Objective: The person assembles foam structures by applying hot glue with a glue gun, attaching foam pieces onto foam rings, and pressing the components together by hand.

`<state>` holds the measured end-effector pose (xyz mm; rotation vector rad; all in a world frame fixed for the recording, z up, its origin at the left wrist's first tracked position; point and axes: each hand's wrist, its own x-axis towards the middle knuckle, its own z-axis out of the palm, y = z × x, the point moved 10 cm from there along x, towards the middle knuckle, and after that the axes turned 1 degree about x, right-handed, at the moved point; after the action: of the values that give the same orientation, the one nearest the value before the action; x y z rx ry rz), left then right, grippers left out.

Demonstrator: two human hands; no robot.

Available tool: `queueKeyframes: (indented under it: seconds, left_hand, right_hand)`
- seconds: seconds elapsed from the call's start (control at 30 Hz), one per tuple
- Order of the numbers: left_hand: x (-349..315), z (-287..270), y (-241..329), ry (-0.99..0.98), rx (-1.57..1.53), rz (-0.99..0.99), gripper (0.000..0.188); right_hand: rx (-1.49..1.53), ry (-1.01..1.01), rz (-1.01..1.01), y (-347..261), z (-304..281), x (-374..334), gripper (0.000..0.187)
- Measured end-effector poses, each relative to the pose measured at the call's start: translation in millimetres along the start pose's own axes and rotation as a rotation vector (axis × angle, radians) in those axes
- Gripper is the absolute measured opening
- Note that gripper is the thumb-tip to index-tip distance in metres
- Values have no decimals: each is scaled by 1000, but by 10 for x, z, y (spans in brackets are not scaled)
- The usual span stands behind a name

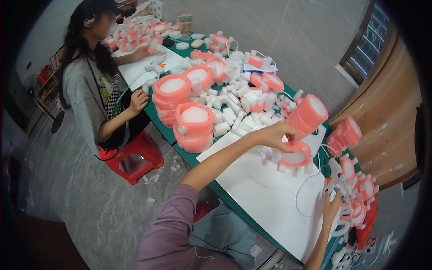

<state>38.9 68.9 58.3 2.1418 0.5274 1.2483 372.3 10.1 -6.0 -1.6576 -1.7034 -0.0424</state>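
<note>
On the white board (252, 189) lies a pink foam ring (306, 155) with a white round middle and small white foam blocks around its rim. My left hand (275, 136) reaches across to its far edge, thumb and fingers pinched at the rim; a small piece between the fingertips cannot be made out. Low at the right, my right hand (332, 207) is closed around a white glue gun (334, 173) with an orange trigger. A white cord loops over the board beside it. Behind my left hand stands a stack of pink foam rings (308, 114).
Loose white foam blocks (229, 110) are heaped along the green table. Pink ring stacks (194, 128) stand left of the board, more pink pieces (360, 191) at the right. A co-worker (96, 85) sits far left on a red stool (135, 157), near another glue gun (155, 66).
</note>
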Motion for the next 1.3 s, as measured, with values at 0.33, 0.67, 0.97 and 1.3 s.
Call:
queueKeyframes:
  seconds: [0.33,0.67,0.97,1.3]
  left_hand:
    - [-235,-91,-101,135,-32,-40,19]
    - [-206,-48,-88,58,-6,-94,22]
    - [-195,5,-24,33,20,-52,20]
    - [-229,51,7,-61,42,-78,24]
  right_hand:
    - [415,-421,-301,-2600,91,15,43]
    - [302,-104,-1217,-4744,211,848,40]
    - [-14,-640,-900,-4173,3239,1620,27]
    - [28,-1050,-511,-4038,3666,1566,23]
